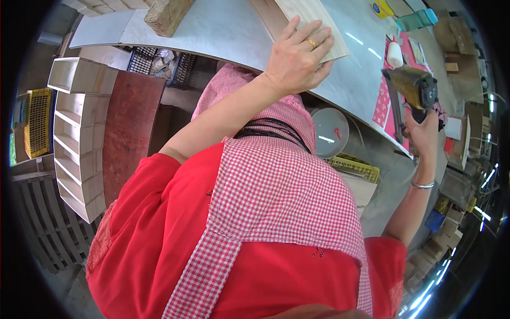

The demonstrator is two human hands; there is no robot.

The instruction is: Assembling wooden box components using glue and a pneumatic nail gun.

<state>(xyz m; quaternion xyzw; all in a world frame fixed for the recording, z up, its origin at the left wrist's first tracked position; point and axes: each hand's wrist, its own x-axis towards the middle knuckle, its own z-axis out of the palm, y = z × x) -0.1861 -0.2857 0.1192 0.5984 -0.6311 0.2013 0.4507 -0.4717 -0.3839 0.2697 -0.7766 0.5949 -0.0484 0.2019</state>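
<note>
My left hand [300, 56] lies over the edge of a pale wooden box [305, 16] on the table, fingers pressed along its panel and a ring on one of them. Part of the box runs out of view at the top. Off to the right, my right hand [422, 130] is closed around the handle of a nail gun [411, 90], which is held up clear of the wooden box. The nail gun has a yellowish-brown body and a dark head, with a long magazine hanging down toward the table edge.
A rough wood block [167, 16] lies on the table [223, 32] at the far left. On the right are a white glue bottle [394, 55], a pink patterned cloth [382, 101] and a green bottle [417, 20]. Pale wooden boxes [79, 138] are stacked at left near a yellow crate [38, 122].
</note>
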